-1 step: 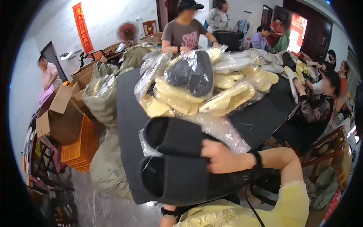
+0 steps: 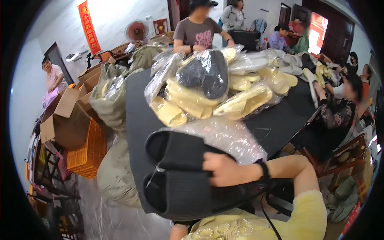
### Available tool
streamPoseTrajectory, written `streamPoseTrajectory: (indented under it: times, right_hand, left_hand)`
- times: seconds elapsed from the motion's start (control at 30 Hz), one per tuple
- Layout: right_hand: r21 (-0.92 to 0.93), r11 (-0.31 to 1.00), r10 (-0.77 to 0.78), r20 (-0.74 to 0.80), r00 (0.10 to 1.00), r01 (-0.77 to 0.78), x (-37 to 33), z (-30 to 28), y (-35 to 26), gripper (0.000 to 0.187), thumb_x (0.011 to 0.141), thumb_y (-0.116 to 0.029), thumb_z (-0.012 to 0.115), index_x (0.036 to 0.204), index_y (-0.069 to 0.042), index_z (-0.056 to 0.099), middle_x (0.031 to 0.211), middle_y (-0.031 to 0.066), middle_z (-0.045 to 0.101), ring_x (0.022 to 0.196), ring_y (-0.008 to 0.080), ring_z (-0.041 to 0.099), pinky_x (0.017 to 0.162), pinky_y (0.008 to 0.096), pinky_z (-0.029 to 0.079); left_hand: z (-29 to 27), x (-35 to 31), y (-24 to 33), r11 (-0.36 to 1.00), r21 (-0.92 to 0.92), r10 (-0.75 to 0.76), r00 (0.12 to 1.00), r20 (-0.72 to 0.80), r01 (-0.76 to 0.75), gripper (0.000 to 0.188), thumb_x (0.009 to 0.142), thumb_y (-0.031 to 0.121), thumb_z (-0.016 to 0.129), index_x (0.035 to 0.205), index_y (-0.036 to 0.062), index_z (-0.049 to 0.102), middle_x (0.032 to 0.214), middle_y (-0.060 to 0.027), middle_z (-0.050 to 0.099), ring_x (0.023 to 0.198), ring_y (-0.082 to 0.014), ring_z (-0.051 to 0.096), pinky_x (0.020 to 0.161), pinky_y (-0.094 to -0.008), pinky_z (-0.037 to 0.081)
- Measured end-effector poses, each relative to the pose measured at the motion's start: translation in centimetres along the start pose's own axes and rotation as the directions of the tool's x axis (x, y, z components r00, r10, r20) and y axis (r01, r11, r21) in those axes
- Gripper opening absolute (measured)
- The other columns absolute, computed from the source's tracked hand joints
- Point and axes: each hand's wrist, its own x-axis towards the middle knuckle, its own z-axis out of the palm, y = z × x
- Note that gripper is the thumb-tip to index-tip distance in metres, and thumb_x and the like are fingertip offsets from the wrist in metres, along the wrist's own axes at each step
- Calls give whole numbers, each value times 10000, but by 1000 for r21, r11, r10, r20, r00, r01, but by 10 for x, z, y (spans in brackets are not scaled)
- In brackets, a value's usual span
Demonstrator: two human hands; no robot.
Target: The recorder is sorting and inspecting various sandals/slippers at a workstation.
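A pair of black slippers (image 2: 182,176) lies side by side over the near edge of the black table (image 2: 138,100), with their openings to the left. A thin pale thread (image 2: 158,168) shows between the two. My right hand (image 2: 226,170) is closed on the slippers, its fingers curled over their right part. My left forearm (image 2: 179,231) comes in at the lower edge; the slippers hide that hand and its fingers. Just beyond them is a crinkled clear plastic bag (image 2: 224,134). Yellow slippers (image 2: 244,103) and a dark pair (image 2: 204,74) in clear bags are heaped farther back.
Left of the table stand a stuffed green sack (image 2: 108,106), an open cardboard box (image 2: 70,120) and stacked orange baskets (image 2: 88,154). A person in a brown shirt (image 2: 198,34) works across the heap. Another in black lace (image 2: 334,116) sits at the right, beside a wooden chair (image 2: 346,150).
The black slippers and my right hand have shifted slightly left and toward me. The dark band on my left wrist is now covered by the slippers.
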Motion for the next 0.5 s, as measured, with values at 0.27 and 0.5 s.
streamPoseTrajectory:
  times: [0.27, 0.5]
  right_hand:
    - [-121, 984, 154, 210, 965, -131, -4, 97, 69, 236, 721, -184, 621, 855, 8, 586, 931, 180, 535, 886, 356, 546, 767, 438, 473]
    - [-358, 768, 463, -265, 846, -532, -56, 14, 166, 249, 751, -195, 614, 835, 38, 588, 959, 233, 545, 898, 403, 553, 780, 458, 458]
  left_hand:
    - [25, -3, -12, 902, -427, -78, 997, -10, 66, 526, 760, 255, 580, 1215, -1, 517, 1325, -190, 451, 1284, -346, 343, 1082, -488, 170]
    - [-23, 35, 42, 987, 109, -100, 987, -127, 114, 726, 784, 506, 587, 1322, 43, 436, 1415, -219, 335, 1319, -357, 303, 1054, -505, 226]
